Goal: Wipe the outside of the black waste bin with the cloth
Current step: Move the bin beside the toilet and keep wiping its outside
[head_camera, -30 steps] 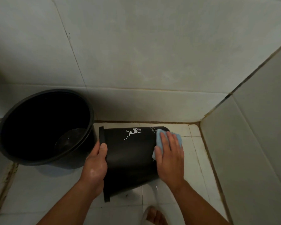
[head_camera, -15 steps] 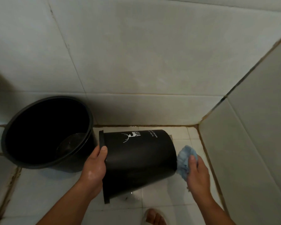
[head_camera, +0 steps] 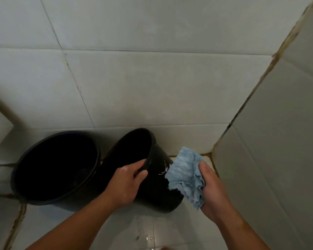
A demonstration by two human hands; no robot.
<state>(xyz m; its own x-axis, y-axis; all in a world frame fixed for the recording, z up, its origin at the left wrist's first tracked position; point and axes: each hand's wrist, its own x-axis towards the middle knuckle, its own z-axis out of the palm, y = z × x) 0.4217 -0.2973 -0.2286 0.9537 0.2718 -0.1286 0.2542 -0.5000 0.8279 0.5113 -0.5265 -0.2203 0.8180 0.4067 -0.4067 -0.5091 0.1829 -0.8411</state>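
The black waste bin (head_camera: pixel 157 192) was seen tipped over at an angle on the white floor tiles (head_camera: pixel 116 230), tucked in near the corner where the back wall (head_camera: pixel 152 83) was met by the side wall (head_camera: pixel 271 159); its base was down on the floor on the near side and its open mouth was turned up and off to the left. A bigger black bucket (head_camera: pixel 43 201) was parked right beside it on the left, upright, so close that the two looked to be touching, though that couldn't really be told. The bin's rim was gripped by the left hand (head_camera: pixel 126 183), fingers curled over the edge with the thumb pinched in below them. A light blue cloth (head_camera: pixel 184 175) was bunched up in the right hand (head_camera: pixel 213 193), thumb clamped on top and the rest of the fingers wrapped underneath; the crumpled cloth was held up against the bin's right side, partly covering a thin white logo (head_camera: pixel 163 169) printed there, but whether it was actually pressed onto the plastic couldn't be made out. A bit of water (head_camera: pixel 148 238) was spotted on the floor in front; the grout lines (head_camera: pixel 208 154) around the corner were stained brownish.
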